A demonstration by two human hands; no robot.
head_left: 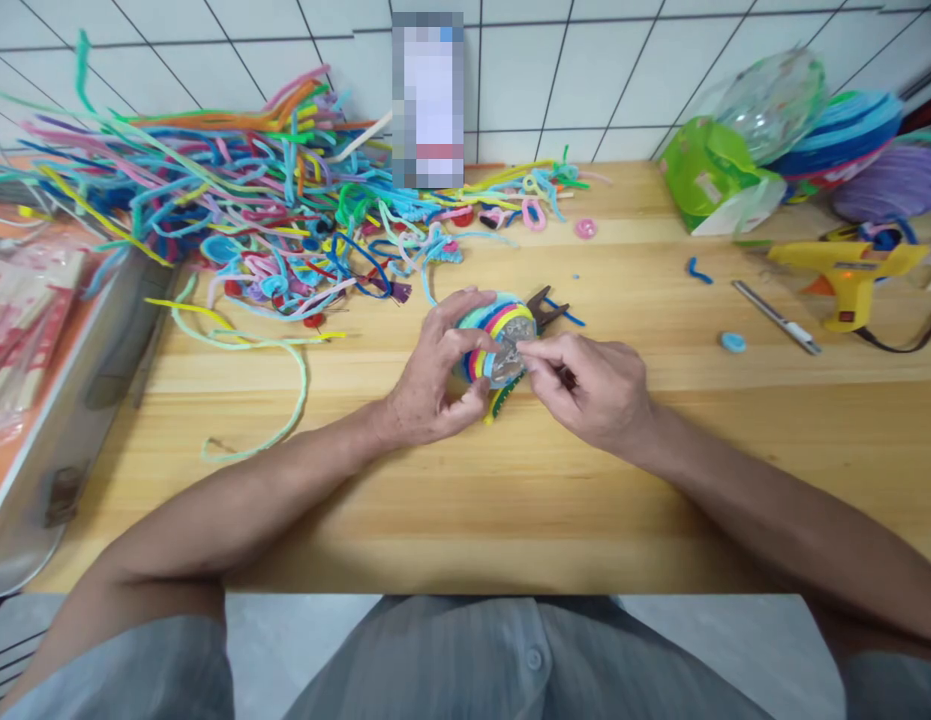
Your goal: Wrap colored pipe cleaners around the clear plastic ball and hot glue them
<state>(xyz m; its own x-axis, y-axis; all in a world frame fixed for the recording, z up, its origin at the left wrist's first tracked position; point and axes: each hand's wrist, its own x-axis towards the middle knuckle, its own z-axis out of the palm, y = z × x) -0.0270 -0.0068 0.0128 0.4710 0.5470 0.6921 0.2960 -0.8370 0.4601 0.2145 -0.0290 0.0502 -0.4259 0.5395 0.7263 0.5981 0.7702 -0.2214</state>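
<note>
My left hand (444,375) is wrapped round a clear plastic bottle piece (516,345) banded with blue, yellow, pink and light-blue pipe cleaners. The piece lies tilted, its clear round end turned toward the right. Against that end, the thumb and forefinger of my right hand (589,385) are pinched together; whatever they hold is too small or hidden to make out. Behind and under the bottle piece lies a pair of pliers (544,308), with dark jaws at the upper right and part of a green and yellow handle below.
Tangled pipe cleaners (232,190) heap along the back left. A phone (429,100) leans on the tiled wall. Toward the right lie a yellow glue gun (847,270), a utility knife (776,315) and a light-blue cap (733,342). A green packet (709,175) stands behind.
</note>
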